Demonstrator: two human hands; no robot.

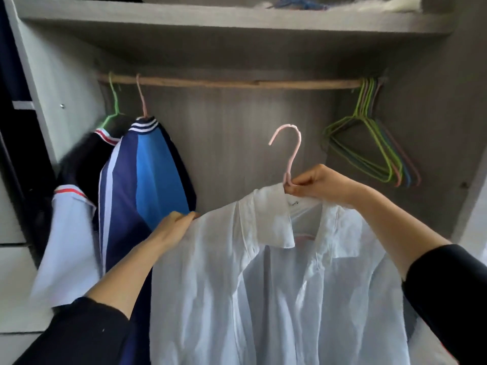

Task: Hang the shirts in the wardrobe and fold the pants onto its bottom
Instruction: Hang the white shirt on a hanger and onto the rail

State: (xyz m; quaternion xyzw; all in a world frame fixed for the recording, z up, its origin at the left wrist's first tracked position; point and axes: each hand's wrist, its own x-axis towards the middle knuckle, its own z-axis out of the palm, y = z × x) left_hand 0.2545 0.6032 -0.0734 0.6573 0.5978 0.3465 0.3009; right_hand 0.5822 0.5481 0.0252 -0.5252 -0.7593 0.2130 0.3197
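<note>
Holding up a white collared shirt of thin cloth (276,272) on a pale pink wire hanger (291,154), in front of the grey wood-grain wardrobe (224,140) and below its bare wooden rail (237,83), hook not yet on the rail. Right hand (316,184): fingers and thumb curled tight, pinching the hanger's neck just above the collar. Left hand (174,227): closed over the shirt's shoulder edge, gripping the cloth. Hanging at the rail's left end, touching each other: a navy and bright-blue jacket with white stripes (142,180) on a second pink hanger (141,96), and a dark garment with red-and-white trim (79,164) on a green wire hanger (113,101). Bunched at the rail's right end, well apart from the shirt: a cluster of empty green, pink and blue wire hangers (369,143). Above the rail, a grey shelf (210,19) with blurred items, not identifiable.
</note>
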